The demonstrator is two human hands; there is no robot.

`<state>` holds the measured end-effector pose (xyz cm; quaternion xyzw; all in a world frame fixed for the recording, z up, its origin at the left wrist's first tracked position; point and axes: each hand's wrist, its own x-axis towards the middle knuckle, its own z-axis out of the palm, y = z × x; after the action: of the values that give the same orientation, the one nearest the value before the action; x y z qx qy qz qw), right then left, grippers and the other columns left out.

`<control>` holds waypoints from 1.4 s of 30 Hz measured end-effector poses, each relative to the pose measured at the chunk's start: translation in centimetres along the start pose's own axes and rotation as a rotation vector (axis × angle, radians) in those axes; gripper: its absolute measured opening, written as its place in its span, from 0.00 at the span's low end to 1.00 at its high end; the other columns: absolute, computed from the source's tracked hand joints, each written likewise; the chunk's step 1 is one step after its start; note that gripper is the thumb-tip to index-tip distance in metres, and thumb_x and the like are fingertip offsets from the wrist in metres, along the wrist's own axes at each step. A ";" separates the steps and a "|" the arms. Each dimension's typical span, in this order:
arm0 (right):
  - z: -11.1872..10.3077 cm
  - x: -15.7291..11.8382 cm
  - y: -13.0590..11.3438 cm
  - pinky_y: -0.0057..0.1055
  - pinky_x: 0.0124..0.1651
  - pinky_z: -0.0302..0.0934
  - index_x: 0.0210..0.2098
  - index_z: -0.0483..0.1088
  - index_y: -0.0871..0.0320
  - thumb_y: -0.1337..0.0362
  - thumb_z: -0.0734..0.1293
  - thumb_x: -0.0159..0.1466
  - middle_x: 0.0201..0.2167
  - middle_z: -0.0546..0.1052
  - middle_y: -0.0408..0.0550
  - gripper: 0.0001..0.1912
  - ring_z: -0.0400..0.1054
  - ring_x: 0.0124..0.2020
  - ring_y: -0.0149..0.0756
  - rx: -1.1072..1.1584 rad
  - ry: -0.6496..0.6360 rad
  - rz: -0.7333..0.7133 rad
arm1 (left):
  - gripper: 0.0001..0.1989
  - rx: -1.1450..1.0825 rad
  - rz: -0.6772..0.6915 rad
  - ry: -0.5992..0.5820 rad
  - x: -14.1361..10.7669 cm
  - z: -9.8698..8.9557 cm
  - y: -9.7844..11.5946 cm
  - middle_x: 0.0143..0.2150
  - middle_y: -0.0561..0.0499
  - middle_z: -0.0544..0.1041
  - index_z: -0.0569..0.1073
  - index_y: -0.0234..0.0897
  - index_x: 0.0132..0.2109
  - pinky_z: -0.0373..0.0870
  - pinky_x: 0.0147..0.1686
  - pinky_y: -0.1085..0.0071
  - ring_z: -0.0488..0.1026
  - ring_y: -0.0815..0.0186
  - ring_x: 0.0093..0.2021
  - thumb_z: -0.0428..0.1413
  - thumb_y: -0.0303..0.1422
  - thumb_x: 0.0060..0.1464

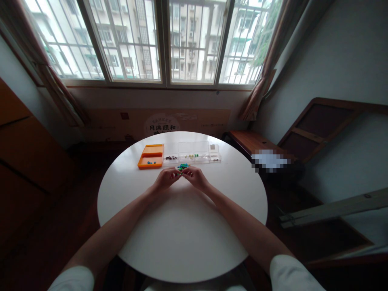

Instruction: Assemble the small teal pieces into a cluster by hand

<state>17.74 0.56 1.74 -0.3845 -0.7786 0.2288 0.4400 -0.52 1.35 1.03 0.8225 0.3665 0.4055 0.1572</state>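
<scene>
My left hand and my right hand meet over the white table, fingertips pinched together. A small green piece shows between them; its exact kind is too small to tell. Just beyond my fingers lies a little heap of blue and green pieces, partly hidden by the hands. Behind the left hand, an open orange box holds a few blue pieces. Next to it, clear plastic compartments contain dark brown pieces, cream pieces and green pieces.
The round white table fills the middle of the view. A wooden bench stands beyond its right side, with a blurred pale item near it. A printed cardboard panel leans below the barred window.
</scene>
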 end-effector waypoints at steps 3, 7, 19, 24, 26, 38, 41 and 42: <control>0.0 0.0 0.1 0.27 0.31 0.60 0.33 0.74 0.60 0.62 0.66 0.58 0.27 0.75 0.48 0.08 0.67 0.27 0.32 -0.008 0.000 0.004 | 0.09 0.001 0.000 -0.007 0.0 0.0 0.0 0.25 0.53 0.70 0.77 0.36 0.37 0.59 0.23 0.79 0.63 0.75 0.22 0.55 0.35 0.53; 0.1 0.0 0.2 0.27 0.31 0.60 0.32 0.74 0.60 0.62 0.66 0.58 0.27 0.75 0.47 0.08 0.67 0.27 0.31 -0.014 0.005 0.008 | 0.09 0.007 0.004 -0.007 0.0 0.0 0.1 0.24 0.53 0.70 0.77 0.36 0.37 0.59 0.23 0.79 0.63 0.75 0.22 0.54 0.35 0.54; 0.2 0.0 0.3 0.26 0.30 0.60 0.30 0.73 0.61 0.63 0.66 0.58 0.26 0.75 0.47 0.07 0.66 0.26 0.30 0.000 0.011 0.005 | 0.07 0.030 0.008 -0.008 -0.1 0.2 -0.2 0.25 0.54 0.70 0.77 0.36 0.37 0.59 0.24 0.80 0.63 0.75 0.23 0.55 0.29 0.52; 0.2 0.0 0.3 0.25 0.29 0.60 0.30 0.73 0.61 0.63 0.67 0.57 0.26 0.75 0.47 0.06 0.66 0.26 0.30 -0.001 0.013 0.001 | 0.07 0.028 0.015 -0.009 -0.1 0.2 -0.3 0.25 0.54 0.70 0.77 0.36 0.38 0.59 0.24 0.80 0.64 0.75 0.23 0.55 0.28 0.52; 0.2 0.0 0.3 0.26 0.30 0.60 0.30 0.73 0.61 0.64 0.67 0.57 0.26 0.75 0.47 0.06 0.66 0.26 0.30 -0.003 0.014 -0.001 | 0.07 0.025 0.017 -0.005 -0.1 0.2 -0.2 0.25 0.54 0.70 0.77 0.35 0.38 0.59 0.24 0.80 0.64 0.75 0.23 0.55 0.28 0.52; 0.2 0.1 0.3 0.26 0.30 0.60 0.29 0.72 0.61 0.62 0.67 0.57 0.26 0.75 0.47 0.08 0.66 0.26 0.30 0.013 0.014 -0.005 | 0.07 0.052 -0.002 0.003 -0.1 0.2 -0.3 0.25 0.54 0.70 0.77 0.36 0.37 0.59 0.24 0.79 0.64 0.75 0.23 0.55 0.30 0.52; 0.2 0.0 0.3 0.26 0.30 0.60 0.29 0.72 0.61 0.61 0.67 0.57 0.25 0.74 0.47 0.08 0.66 0.26 0.30 0.010 0.014 -0.007 | 0.07 0.060 -0.003 0.004 -0.1 0.1 -0.2 0.25 0.53 0.71 0.77 0.36 0.37 0.59 0.24 0.79 0.64 0.75 0.23 0.55 0.31 0.52; 0.2 0.0 0.3 0.26 0.29 0.60 0.29 0.72 0.61 0.61 0.67 0.57 0.25 0.74 0.46 0.08 0.65 0.25 0.30 0.010 0.015 -0.007 | 0.07 0.062 -0.003 0.003 -0.1 0.1 -0.2 0.25 0.53 0.71 0.77 0.36 0.37 0.59 0.24 0.79 0.64 0.75 0.23 0.55 0.31 0.52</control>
<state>17.67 0.75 1.47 -0.3814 -0.7755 0.2284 0.4483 -0.57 1.38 0.80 0.8259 0.3804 0.3948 0.1316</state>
